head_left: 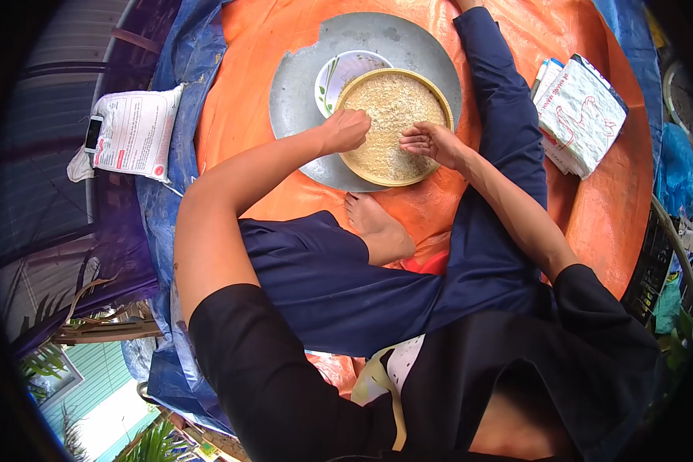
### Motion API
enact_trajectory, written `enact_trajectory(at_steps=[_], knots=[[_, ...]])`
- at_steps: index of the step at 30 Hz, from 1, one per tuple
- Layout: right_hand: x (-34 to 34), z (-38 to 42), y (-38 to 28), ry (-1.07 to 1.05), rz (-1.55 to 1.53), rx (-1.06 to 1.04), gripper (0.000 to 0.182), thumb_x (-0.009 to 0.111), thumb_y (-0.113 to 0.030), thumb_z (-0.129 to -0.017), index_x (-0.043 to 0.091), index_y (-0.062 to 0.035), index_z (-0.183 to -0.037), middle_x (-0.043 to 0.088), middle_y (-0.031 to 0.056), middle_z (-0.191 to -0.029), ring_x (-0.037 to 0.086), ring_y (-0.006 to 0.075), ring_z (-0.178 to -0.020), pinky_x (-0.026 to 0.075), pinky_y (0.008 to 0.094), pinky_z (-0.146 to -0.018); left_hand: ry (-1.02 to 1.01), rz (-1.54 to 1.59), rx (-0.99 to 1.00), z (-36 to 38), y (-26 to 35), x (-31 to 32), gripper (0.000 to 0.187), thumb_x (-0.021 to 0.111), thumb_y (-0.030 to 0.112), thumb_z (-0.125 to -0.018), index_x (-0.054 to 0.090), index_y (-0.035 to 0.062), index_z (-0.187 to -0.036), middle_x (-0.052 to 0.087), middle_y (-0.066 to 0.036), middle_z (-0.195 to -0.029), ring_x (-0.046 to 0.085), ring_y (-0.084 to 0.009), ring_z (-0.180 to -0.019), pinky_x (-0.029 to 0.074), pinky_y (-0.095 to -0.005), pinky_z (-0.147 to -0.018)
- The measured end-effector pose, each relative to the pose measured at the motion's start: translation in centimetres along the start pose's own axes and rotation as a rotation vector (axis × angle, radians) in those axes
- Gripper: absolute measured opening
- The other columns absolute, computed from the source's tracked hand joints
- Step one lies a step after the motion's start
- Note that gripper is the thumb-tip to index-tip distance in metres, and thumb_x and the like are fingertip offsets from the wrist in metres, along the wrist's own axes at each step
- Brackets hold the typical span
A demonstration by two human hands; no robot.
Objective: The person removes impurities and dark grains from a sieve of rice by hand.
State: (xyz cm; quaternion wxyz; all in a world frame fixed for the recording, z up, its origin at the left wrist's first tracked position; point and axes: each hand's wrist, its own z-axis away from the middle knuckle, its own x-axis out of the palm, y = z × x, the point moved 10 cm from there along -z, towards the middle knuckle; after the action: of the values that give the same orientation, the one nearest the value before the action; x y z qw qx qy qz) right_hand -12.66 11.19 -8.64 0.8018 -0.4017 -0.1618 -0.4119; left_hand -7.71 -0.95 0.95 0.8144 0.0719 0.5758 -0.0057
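A round yellow tray (396, 181) with a raised rim holds a layer of pale grain, like rice (396, 100). Beneath its upper left side is a white bowl (327, 77) with a green leaf pattern, and both sit on a large round grey metal tray (292, 92). My left hand (346, 129) is over the left part of the grain with its fingers curled closed; whatever may be in them is hidden. From the right, my right hand (433, 145) reaches over the grain, its fingers loosely bent and the thumb apart from them.
Orange tarp (246, 100) covers the ground, with blue tarp (169, 254) along the left. A printed white sack (138, 131) with a phone (93, 133) on it lies left. Folded printed bags (581, 115) lie right. My bare foot (377, 227) is close below the metal tray.
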Motion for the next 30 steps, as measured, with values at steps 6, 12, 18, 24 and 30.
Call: enact_trajectory(at_steps=[6,12,18,24,30], knots=[[0.1,0.1,-0.2,0.000,-0.003,-0.002,0.039,0.038,-0.028,-0.102,0.055,0.0058,-0.112,0.064,0.0164,-0.107,0.066,0.0233,-0.100,0.056,0.0284,-0.085,-0.030,0.006,-0.031,0.0,0.1,0.0,0.022,0.055,0.018,-0.079,0.062,-0.0035,-0.074,0.065,-0.023,-0.079,0.066,-0.0395,-0.073,0.052,-0.0482,-0.064],[0.0,0.0,-0.2,-0.004,-0.002,-0.006,0.040,0.038,-0.028,-0.102,0.055,0.0058,-0.113,0.065,0.0161,-0.107,0.066,0.0234,-0.099,0.056,0.0286,-0.085,-0.080,-0.003,-0.014,-0.7,1.0,-0.7,0.022,0.055,0.018,-0.076,0.060,-0.0024,-0.069,0.064,-0.022,-0.073,0.064,-0.0399,-0.069,0.051,-0.0488,-0.062],[-0.1,-0.1,-0.1,-0.005,-0.018,0.004,0.039,0.038,-0.028,-0.102,0.055,0.0050,-0.113,0.065,0.0158,-0.108,0.066,0.0235,-0.100,0.056,0.0288,-0.086,0.047,0.097,0.029,-1.3,2.7,-2.6,0.019,0.057,0.019,-0.075,0.063,0.0007,-0.073,0.066,-0.018,-0.079,0.065,-0.0370,-0.073,0.051,-0.0482,-0.063],[0.3,0.1,-0.2,-0.030,-0.069,0.003,0.038,0.038,-0.028,-0.102,0.055,0.0045,-0.110,0.064,0.0161,-0.108,0.065,0.0244,-0.101,0.055,0.0299,-0.088,0.154,0.215,0.024,-2.0,4.3,-4.2,0.014,0.059,0.018,-0.078,0.061,0.0042,-0.077,0.064,-0.011,-0.081,0.064,-0.0348,-0.076,0.050,-0.0461,-0.063],[0.4,0.4,-0.5,-0.031,-0.175,0.012,0.035,0.041,-0.028,-0.100,0.056,0.0036,-0.105,0.063,0.0145,-0.103,0.065,0.0234,-0.096,0.055,0.0314,-0.088,0.161,0.272,0.041,-3.0,5.2,-4.7,0.018,0.067,0.023,-0.079,0.061,0.0058,-0.080,0.063,-0.009,-0.082,0.064,-0.0328,-0.076,0.051,-0.0446,-0.065]])
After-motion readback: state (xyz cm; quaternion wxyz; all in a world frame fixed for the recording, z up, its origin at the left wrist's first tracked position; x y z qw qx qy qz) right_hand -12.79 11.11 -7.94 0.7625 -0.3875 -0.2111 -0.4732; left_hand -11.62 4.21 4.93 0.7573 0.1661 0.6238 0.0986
